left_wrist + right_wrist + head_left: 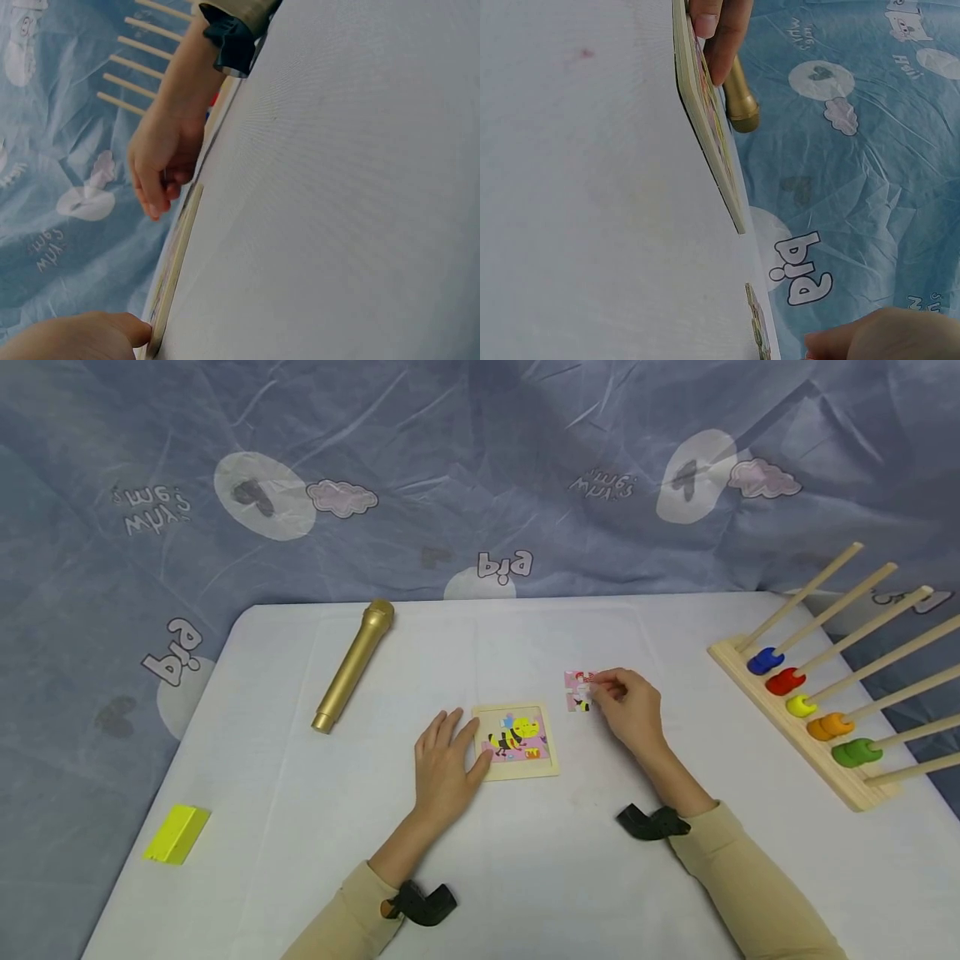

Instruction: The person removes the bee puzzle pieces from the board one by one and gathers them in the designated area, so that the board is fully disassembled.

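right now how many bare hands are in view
2: the bare left hand touches the square pale wooden puzzle tray; the bare right hand is at the pink printed puzzle pieces.

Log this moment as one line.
left hand: touching puzzle frame | right hand: fingertips at loose pieces, grip unclear | microphone, abacus, yellow block: untouched
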Tool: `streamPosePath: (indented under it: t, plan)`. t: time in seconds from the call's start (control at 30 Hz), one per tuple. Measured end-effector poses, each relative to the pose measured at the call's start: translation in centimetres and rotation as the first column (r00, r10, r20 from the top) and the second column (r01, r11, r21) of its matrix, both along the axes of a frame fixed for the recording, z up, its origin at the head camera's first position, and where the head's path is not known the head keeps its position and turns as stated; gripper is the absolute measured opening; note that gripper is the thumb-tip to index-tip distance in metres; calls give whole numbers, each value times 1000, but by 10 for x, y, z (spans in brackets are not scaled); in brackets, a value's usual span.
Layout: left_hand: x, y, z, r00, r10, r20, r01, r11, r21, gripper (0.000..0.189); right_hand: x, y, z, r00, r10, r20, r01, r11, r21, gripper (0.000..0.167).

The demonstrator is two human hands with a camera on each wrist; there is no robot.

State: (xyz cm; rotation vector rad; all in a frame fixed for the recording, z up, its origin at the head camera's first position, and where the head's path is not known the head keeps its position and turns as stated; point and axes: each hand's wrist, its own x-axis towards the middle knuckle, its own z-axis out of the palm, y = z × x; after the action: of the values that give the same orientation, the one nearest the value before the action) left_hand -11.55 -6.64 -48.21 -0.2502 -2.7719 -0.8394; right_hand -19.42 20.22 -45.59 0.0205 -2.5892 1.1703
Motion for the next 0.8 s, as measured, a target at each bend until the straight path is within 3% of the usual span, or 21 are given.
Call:
streamPosePath:
  t: [0.13,0.3,0.53,0.8]
  plan:
    - [0,0,0,1000,-3,-16,3,1000,7,48,3,-3,3,1000,6,-3,-6,999,-38,15]
    - [0,0,-2,998,-2,-67,3,1000,13,48,10,-19,6,995,99,33,-97,994,-56,19]
    - [0,0,0,999,-5,-36,5,1000,9,48,24,-52,13,963,256,79,-252,966,-58,26]
    - [1,0,1,1000,-3,-20,3,1000,0,48,30,-77,12,924,369,101,-370,929,-7,27]
